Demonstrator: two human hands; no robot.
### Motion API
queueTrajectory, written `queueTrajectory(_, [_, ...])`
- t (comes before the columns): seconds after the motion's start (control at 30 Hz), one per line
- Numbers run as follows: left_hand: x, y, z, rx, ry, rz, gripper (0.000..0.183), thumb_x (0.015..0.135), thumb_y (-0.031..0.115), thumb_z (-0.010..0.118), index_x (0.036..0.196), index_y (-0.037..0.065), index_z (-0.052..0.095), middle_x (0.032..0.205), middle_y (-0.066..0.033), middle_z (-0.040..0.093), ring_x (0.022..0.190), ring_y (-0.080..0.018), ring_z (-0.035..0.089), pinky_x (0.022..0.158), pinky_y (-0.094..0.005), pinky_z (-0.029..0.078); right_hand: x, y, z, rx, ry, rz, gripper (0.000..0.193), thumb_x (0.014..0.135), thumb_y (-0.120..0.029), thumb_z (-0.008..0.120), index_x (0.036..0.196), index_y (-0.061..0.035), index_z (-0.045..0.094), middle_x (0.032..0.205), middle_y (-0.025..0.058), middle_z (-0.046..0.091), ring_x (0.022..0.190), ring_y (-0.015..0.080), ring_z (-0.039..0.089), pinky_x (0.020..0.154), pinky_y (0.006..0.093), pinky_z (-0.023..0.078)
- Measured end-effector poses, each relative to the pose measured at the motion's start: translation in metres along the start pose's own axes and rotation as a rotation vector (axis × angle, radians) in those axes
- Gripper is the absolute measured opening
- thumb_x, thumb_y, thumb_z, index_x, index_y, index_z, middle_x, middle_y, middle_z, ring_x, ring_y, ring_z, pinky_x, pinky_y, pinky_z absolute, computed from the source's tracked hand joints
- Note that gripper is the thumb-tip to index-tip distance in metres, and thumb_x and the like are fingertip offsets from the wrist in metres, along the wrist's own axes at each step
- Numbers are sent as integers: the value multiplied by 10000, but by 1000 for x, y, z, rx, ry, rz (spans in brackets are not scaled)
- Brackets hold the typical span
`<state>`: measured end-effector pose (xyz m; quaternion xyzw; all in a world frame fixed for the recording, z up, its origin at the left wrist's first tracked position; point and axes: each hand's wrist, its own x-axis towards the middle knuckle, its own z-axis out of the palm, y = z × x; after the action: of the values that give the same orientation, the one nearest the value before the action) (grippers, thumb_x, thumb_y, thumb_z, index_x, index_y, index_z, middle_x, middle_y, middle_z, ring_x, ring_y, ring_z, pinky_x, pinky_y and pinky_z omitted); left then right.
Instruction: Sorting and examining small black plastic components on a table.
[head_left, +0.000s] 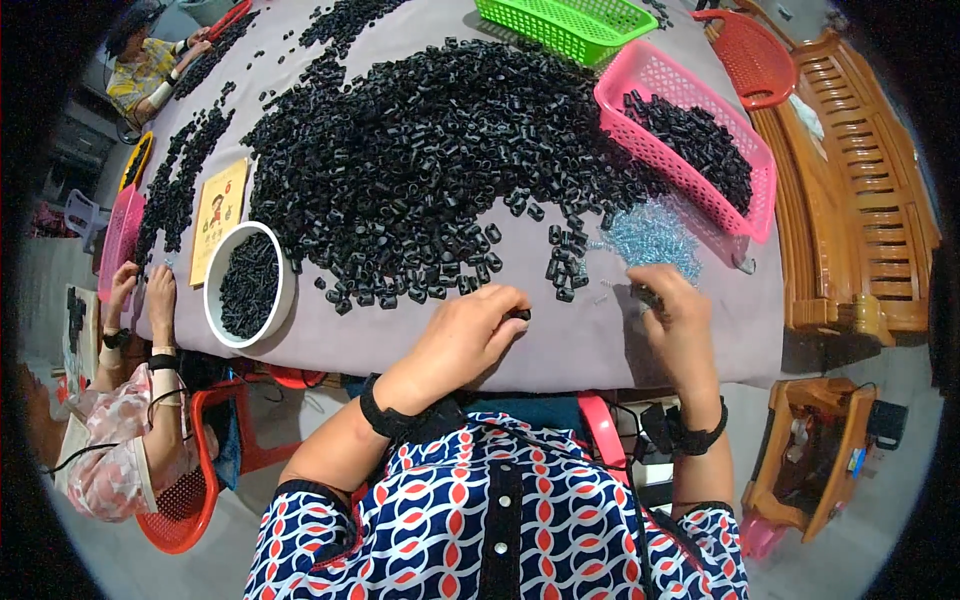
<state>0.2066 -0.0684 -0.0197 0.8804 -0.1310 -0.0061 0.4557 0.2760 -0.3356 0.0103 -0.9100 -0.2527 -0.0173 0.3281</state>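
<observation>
My left hand [470, 335] is closed near the table's front edge, with a small black plastic part [521, 314] pinched between thumb and forefinger. To the right, my right hand [678, 318] has its fingers bent together; a dark bit shows at the fingertips, too unclear to name. Just beyond that hand lies a heap of small, shiny pale-blue pieces [655, 238], like springs or screws. A broad pile of black plastic parts [430, 150] spreads beyond my hands, and a few loose black parts [565, 262] lie between them.
A pink basket [762, 190] holding black parts stands at right, a green basket [570, 38] behind. At left are a white bowl [288, 290] of thin black pieces and a yellow booklet [215, 220]. One person's hands [160, 300] work at left; another person [145, 75] sits farther off.
</observation>
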Motion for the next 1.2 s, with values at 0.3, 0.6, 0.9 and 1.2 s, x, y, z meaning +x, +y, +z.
queueTrajectory(0.3, [-2, 0, -5, -131, 16, -143, 169, 928, 118, 613, 1055, 10, 588, 846, -116, 660, 728, -199, 647, 672, -304, 507, 5, -1, 28, -83, -127, -132, 336, 693, 87, 638, 1009, -24, 627, 936, 162, 616, 903, 376, 598, 793, 418, 499])
queueTrajectory(0.6, [-5, -6, -3, -414, -27, -262, 200, 926, 110, 640, 1091, -4, 627, 831, -40, 671, 725, -85, 618, 655, -241, 506, 17, -30, 23, 280, -204, -65, 315, 689, 64, 586, 984, -9, 671, 917, 144, 636, 866, 303, 637, 766, 371, 519])
queueTrajectory(0.9, [-6, -10, 3, -468, 43, -199, 178, 906, 98, 652, 1053, -3, 671, 809, -36, 681, 696, -81, 602, 645, -240, 499, 25, -60, 51, 391, -225, -92, 391, 703, 104, 584, 1065, -17, 670, 978, 167, 675, 911, 330, 672, 794, 367, 534])
queueTrajectory(1.2, [-3, -6, 4, -381, 16, -221, 179, 905, 123, 657, 1026, -8, 677, 773, -26, 669, 670, -75, 590, 613, -243, 488, 22, -54, 55, 404, -158, -160, 418, 692, 110, 567, 1076, -14, 673, 977, 168, 688, 910, 327, 676, 813, 359, 539])
